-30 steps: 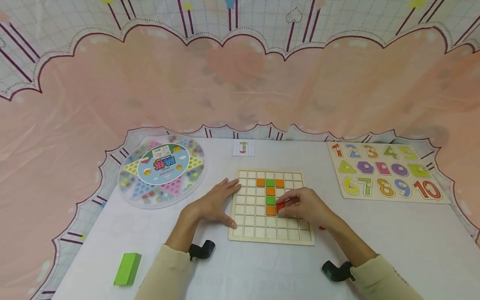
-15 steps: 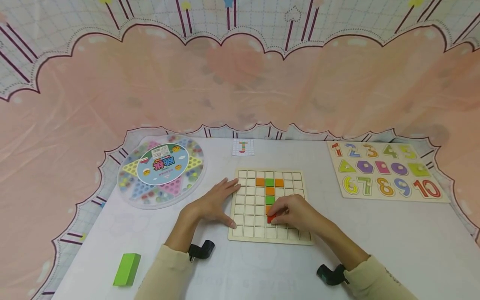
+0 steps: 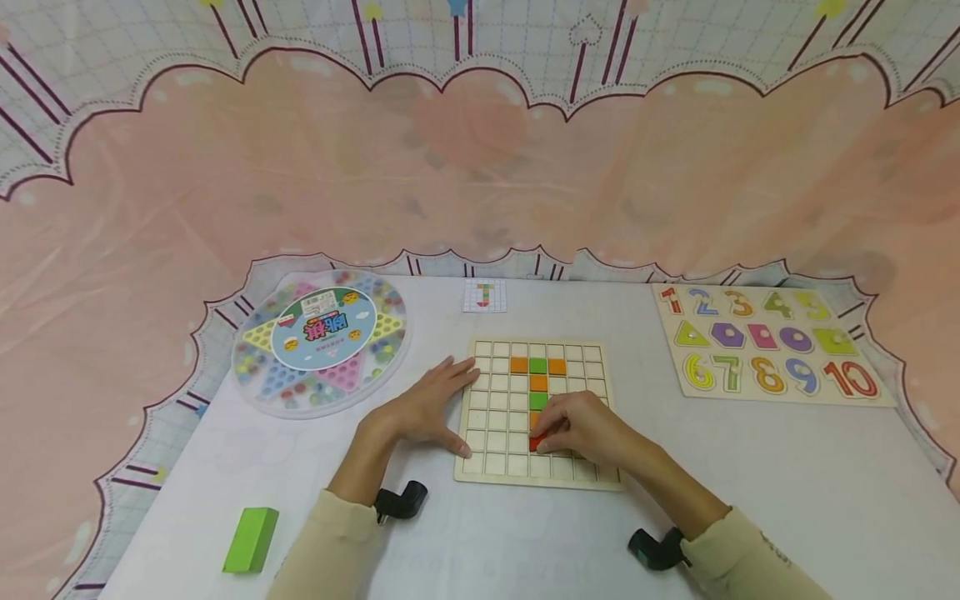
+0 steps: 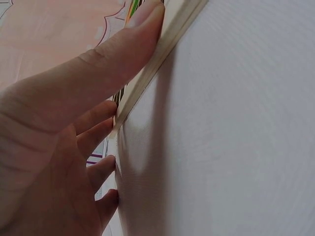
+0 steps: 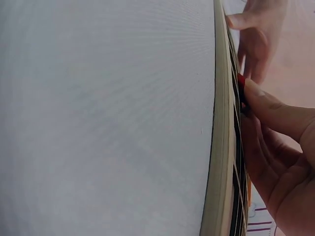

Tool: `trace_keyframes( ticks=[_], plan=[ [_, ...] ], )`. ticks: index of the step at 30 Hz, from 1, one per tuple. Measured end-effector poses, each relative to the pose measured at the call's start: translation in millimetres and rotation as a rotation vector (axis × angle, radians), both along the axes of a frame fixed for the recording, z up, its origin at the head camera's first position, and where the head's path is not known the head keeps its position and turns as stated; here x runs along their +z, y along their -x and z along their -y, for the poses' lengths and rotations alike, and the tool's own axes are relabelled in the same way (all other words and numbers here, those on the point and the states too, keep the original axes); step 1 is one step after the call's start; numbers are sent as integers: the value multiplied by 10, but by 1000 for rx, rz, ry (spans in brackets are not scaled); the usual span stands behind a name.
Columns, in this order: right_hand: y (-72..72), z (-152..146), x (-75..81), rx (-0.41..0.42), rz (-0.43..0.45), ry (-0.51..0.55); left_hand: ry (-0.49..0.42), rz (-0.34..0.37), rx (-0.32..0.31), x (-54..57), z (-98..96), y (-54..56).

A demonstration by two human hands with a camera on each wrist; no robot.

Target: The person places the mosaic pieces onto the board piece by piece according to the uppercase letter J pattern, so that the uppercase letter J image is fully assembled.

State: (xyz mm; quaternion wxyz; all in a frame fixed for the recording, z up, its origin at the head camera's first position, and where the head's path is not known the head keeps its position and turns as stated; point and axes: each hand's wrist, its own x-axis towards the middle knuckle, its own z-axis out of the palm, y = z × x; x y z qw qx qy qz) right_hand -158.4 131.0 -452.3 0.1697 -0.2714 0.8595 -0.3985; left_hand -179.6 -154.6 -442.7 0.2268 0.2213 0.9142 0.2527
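Observation:
A wooden grid board [image 3: 495, 468] lies on the table in the head view. My left hand [image 3: 423, 408] rests at its left side, thumb and fingers spread; in the left wrist view the thumb touches the board's edge [image 4: 147, 73]. My right hand [image 3: 588, 427] pinches a red square tile [image 3: 535, 444] between thumb and fingers, over the cell just below the column of tiles. The right wrist view shows that red tile [image 5: 241, 81] close at the board's surface. Orange tiles [image 3: 519, 365] and green tiles [image 3: 537, 366] form a T; its lowest orange tile is partly covered by the fingers.
Behind the board lies a small card [image 3: 484, 295] printed with a coloured J. A round marble game board [image 3: 326, 329] is at the back left, a wooden number puzzle [image 3: 772, 346] at the back right. A green block [image 3: 251, 540] stands at the front left.
My right hand has brought the red tile leftward and toward me, from beside the lowest orange tile to the cell below it. My left hand has stayed at the board's edge.

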Motion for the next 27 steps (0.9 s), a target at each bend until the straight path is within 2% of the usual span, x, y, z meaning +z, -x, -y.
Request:
trace_keyframes(
  ticks=[8,16,27],
  plan=[
    [3,10,4,-39,-3,-25,-8,0,-1,2,3,6],
    [45,-3,22,-16,33,-49,-7,-1,-11,4,0,10],
    [37,-12,3,-23,40,-49,-6,-9,-11,-6,-13,7]
  ],
)
